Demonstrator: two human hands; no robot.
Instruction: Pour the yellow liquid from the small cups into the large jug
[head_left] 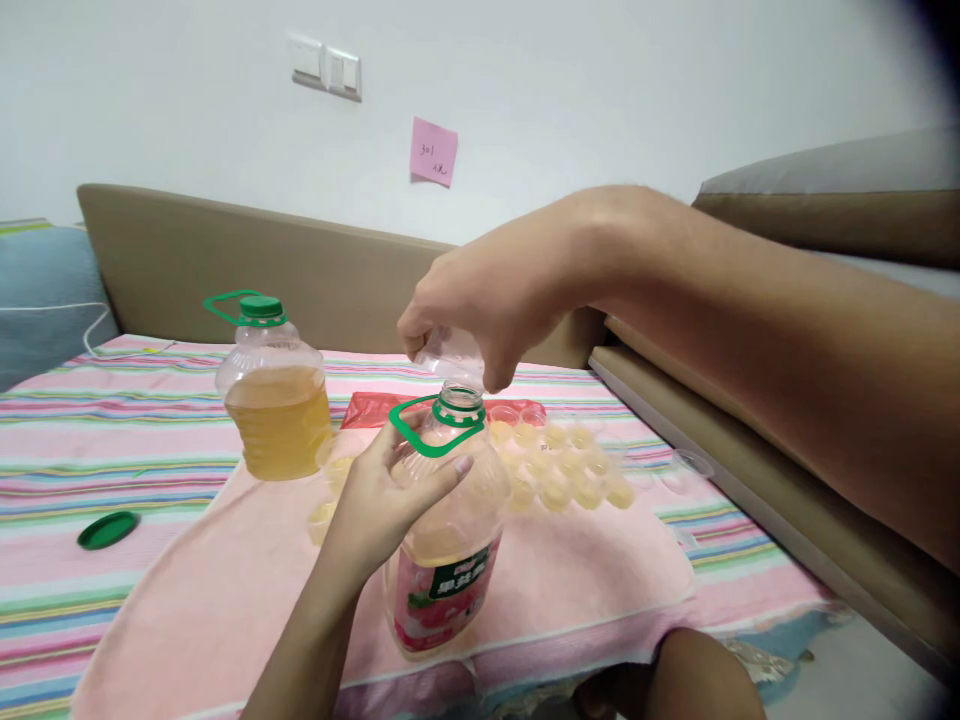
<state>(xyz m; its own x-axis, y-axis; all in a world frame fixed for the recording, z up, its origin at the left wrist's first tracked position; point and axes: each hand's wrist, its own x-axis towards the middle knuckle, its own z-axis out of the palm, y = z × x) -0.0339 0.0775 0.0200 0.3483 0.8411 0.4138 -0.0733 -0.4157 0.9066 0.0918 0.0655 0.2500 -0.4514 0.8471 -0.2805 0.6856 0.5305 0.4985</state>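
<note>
Fingers (420, 335) on clear cup (450, 355) over ribbed bottle (446, 540)

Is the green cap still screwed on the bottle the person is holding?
No. The held bottle has an open neck under the right hand, and a loose green cap lies on the striped cloth.

Soft, even daylight is filling the room, leaving the wall (600, 80) bright and slightly washed out. Shadows are lying faint and diffuse under the bottle (442, 530) on the towel (585, 580). The right forearm (787, 340), close to the lens, is looking soft. A dark vignette is cutting into the top right corner, and straight edges are bending toward the frame's borders.
</note>
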